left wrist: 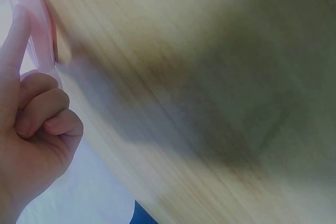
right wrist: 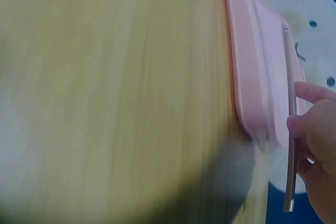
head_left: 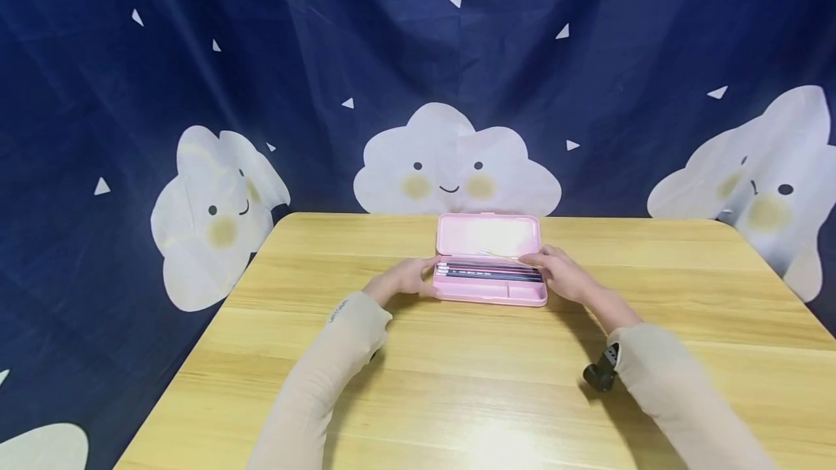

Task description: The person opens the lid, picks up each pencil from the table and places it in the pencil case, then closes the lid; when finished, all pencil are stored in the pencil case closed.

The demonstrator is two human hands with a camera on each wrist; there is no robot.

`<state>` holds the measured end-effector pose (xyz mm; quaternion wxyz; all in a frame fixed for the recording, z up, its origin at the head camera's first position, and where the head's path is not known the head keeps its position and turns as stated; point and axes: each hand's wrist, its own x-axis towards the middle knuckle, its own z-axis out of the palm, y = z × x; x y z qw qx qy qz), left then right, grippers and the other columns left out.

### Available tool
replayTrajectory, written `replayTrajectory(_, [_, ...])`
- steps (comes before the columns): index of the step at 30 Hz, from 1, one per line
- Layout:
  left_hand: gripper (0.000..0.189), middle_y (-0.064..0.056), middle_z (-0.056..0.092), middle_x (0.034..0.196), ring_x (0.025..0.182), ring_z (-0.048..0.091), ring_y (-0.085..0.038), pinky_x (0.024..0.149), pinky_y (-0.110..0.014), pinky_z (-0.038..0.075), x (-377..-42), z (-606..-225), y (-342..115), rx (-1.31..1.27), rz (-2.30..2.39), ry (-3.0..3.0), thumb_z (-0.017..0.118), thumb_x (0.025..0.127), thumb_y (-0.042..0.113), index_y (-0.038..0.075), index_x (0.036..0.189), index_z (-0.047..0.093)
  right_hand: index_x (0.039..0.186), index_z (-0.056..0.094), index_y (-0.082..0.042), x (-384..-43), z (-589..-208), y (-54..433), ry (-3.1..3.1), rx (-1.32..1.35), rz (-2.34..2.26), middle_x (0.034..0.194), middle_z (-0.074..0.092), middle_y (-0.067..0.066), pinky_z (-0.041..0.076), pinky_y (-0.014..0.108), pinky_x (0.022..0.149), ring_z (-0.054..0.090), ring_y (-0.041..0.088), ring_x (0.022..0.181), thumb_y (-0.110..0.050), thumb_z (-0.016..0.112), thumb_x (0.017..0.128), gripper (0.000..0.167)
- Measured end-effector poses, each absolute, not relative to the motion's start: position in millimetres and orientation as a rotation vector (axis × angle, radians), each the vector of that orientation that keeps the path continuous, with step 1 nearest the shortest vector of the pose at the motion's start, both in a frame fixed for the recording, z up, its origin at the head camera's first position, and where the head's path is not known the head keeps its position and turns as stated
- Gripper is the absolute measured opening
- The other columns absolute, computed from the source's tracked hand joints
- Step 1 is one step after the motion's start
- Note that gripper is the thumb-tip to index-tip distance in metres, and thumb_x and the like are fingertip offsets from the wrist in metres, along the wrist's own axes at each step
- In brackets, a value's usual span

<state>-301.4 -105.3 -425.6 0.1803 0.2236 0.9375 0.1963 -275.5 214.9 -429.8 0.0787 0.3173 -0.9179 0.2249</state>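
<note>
A pink pencil case (head_left: 470, 292) lies with its lid (head_left: 488, 234) raised at the back. Inside its long rear compartment lie several dark pencils (head_left: 486, 272) with pale ends to the left. My left hand (head_left: 406, 278) holds the case's left end, thumb at the front corner; in the left wrist view one digit lies along the pink wall and the other fingers curl. A pencil (right wrist: 291, 98) is pinched between the thumb and fingers of my right hand (head_left: 563, 274). It is held over the case near the lid, by the right end.
The case stands near the back edge of a wood-grain table (head_left: 457, 376). Behind it hangs a dark blue curtain (head_left: 313, 35) printed with smiling clouds. A black device (head_left: 601, 370) sits at my right wrist.
</note>
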Motion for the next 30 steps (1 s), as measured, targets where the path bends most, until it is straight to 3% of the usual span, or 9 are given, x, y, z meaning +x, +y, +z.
replayTrajectory(9, [0.088, -0.017, 0.037, 0.141, 0.128, 0.037, -0.027, 0.107, -0.036, 0.029, -302, -425, -108, 0.665, 0.546, 2.665, 0.074, 0.074, 0.037, 0.013, 0.144, 0.028, 0.106, 0.067, -0.003, -289, -430, 177, -2.679, 1.055, 0.607, 0.078, 0.052, 0.009, 0.042, 0.037, 0.071, 0.047, 0.023, 0.075, 0.016, 0.053, 0.074, 0.04])
replayTrajectory(16, [0.088, -0.019, 0.039, 0.14, 0.111, 0.046, -0.022, 0.105, -0.036, 0.031, -301, -424, -108, 0.698, 0.537, 2.681, 0.074, 0.074, 0.037, 0.01, 0.143, 0.028, 0.106, 0.068, -0.003, -296, -430, 158, -2.707, 1.042, 0.588, 0.077, 0.051, 0.01, 0.042, 0.038, 0.072, 0.048, 0.026, 0.076, 0.017, 0.051, 0.075, 0.041])
replayTrajectory(30, [0.088, -0.015, 0.036, 0.142, 0.126, 0.039, -0.022, 0.107, -0.034, 0.029, -299, -424, -105, 0.643, 0.532, 2.678, 0.074, 0.074, 0.039, 0.011, 0.144, 0.028, 0.1, 0.07, -0.003, -302, -441, 154, -2.734, 0.968, 0.592, 0.08, 0.052, 0.007, 0.045, 0.04, 0.075, 0.051, 0.026, 0.08, 0.012, 0.056, 0.078, 0.03])
